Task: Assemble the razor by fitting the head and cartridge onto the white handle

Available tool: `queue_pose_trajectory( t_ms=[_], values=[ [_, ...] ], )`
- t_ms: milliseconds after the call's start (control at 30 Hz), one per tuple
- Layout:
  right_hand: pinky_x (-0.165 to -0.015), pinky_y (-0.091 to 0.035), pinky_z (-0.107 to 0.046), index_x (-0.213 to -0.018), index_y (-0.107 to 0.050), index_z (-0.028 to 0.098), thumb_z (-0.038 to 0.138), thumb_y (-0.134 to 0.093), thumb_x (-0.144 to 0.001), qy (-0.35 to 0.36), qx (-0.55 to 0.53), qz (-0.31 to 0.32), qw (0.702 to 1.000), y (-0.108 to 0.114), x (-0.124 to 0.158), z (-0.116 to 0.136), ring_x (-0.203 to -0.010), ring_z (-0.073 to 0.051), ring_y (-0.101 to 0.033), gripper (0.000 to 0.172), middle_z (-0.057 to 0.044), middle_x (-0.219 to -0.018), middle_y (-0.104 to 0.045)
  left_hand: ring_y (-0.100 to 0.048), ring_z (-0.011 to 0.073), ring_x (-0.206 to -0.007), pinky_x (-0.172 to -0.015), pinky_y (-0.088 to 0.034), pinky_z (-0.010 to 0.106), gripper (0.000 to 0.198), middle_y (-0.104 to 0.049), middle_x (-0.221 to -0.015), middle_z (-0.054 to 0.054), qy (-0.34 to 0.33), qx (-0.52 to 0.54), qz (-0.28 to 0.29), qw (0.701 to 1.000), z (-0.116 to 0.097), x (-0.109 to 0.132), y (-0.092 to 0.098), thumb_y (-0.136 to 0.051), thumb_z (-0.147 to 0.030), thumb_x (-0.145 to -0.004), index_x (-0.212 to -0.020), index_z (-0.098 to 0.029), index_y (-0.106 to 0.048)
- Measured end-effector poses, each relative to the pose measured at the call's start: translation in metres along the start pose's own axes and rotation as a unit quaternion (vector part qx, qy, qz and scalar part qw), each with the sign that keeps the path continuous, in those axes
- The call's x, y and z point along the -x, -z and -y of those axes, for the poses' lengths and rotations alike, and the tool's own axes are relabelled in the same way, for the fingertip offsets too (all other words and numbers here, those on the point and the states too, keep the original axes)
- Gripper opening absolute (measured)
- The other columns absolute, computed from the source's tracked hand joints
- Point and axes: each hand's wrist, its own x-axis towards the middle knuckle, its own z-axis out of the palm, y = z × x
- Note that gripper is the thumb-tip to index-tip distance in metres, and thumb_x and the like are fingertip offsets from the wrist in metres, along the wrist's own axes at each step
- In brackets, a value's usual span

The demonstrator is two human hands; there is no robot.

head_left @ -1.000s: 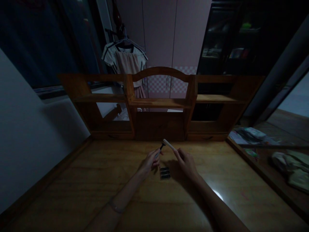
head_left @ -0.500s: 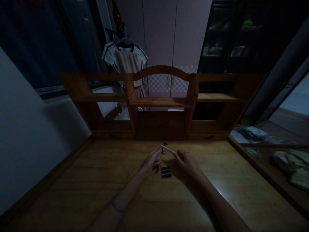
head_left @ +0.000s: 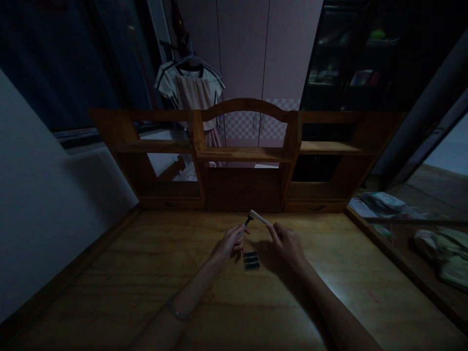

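My left hand (head_left: 234,242) is closed around the handle of a razor (head_left: 249,220), whose dark neck and head point up and away from me. In my right hand (head_left: 287,242) is a slim white stick (head_left: 260,218), pinched at its near end. Its far tip is at the razor's head; the dim light hides whether they touch and what kind of tool the stick is. Just below my left hand, a small clear case (head_left: 251,260) with three dark razor cartridges in it lies on the wooden desk (head_left: 175,273).
A wooden shelf unit (head_left: 243,155) runs along the desk's back edge. A white wall (head_left: 62,204) borders the left side. To the right, beyond a raised wooden edge (head_left: 395,263), lie cloth items (head_left: 442,253) and papers (head_left: 383,201).
The white stick has moved up and slightly right, from the razor's neck to its head, with my right hand shifting along. My left hand stays nearly in place.
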Motion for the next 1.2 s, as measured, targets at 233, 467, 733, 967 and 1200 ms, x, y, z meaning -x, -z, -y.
queue_pose_trajectory(
  t_ms=[233, 467, 733, 967, 1200],
  values=[
    [-0.052, -0.028, -0.024, -0.071, -0.057, 0.019, 0.048, -0.036, -0.094, 0.008, 0.011, 0.021, 1.000, -0.0010, 0.0009, 0.0028, -0.054, -0.014, -0.055, 0.042, -0.004, -0.062, -0.061, -0.017, 0.0033, -0.033, -0.039, -0.033, 0.017, 0.039, -0.019, -0.047, -0.012, -0.011, 0.001, 0.005, 1.000, 0.0029, -0.0015, 0.0015, -0.048, -0.055, -0.084, -0.087, -0.017, -0.056],
    [-0.053, -0.028, -0.024, -0.072, -0.056, 0.019, 0.049, -0.037, -0.094, 0.016, 0.007, 0.035, 0.999, -0.0010, 0.0009, 0.0022, -0.054, -0.015, -0.055, 0.042, -0.004, -0.062, -0.061, -0.017, 0.0043, -0.033, -0.036, -0.029, 0.016, 0.039, -0.019, -0.045, -0.011, -0.016, -0.007, 0.005, 1.000, 0.0010, -0.0002, -0.0003, -0.046, -0.055, -0.085, -0.088, -0.017, -0.056],
    [-0.053, -0.028, -0.024, -0.074, -0.056, 0.019, 0.048, -0.034, -0.095, 0.007, 0.002, 0.023, 1.000, 0.0036, 0.0002, 0.0029, -0.055, -0.014, -0.054, 0.042, -0.003, -0.061, -0.060, -0.017, 0.0042, -0.033, -0.038, -0.036, 0.017, 0.037, -0.018, -0.046, -0.012, -0.007, 0.004, 0.005, 1.000, -0.0005, 0.0031, -0.0015, -0.047, -0.053, -0.084, -0.089, -0.018, -0.057],
    [-0.052, -0.027, -0.024, -0.072, -0.055, 0.019, 0.050, -0.033, -0.095, -0.010, 0.010, 0.011, 1.000, -0.0014, 0.0010, 0.0011, -0.053, -0.014, -0.053, 0.044, -0.004, -0.060, -0.059, -0.018, 0.0037, -0.033, -0.041, -0.040, 0.020, 0.037, -0.019, -0.046, -0.012, -0.005, 0.015, 0.003, 1.000, -0.0032, 0.0026, -0.0030, -0.051, -0.054, -0.082, -0.085, -0.017, -0.056],
    [-0.051, -0.026, -0.024, -0.070, -0.056, 0.019, 0.050, -0.037, -0.093, -0.007, 0.007, 0.013, 1.000, 0.0014, 0.0020, 0.0042, -0.051, -0.013, -0.050, 0.044, -0.003, -0.059, -0.059, -0.016, 0.0041, -0.033, -0.041, -0.041, 0.020, 0.039, -0.018, -0.045, -0.012, -0.008, 0.008, -0.005, 1.000, 0.0015, 0.0014, -0.0014, -0.049, -0.055, -0.082, -0.088, -0.017, -0.057]
  ],
)
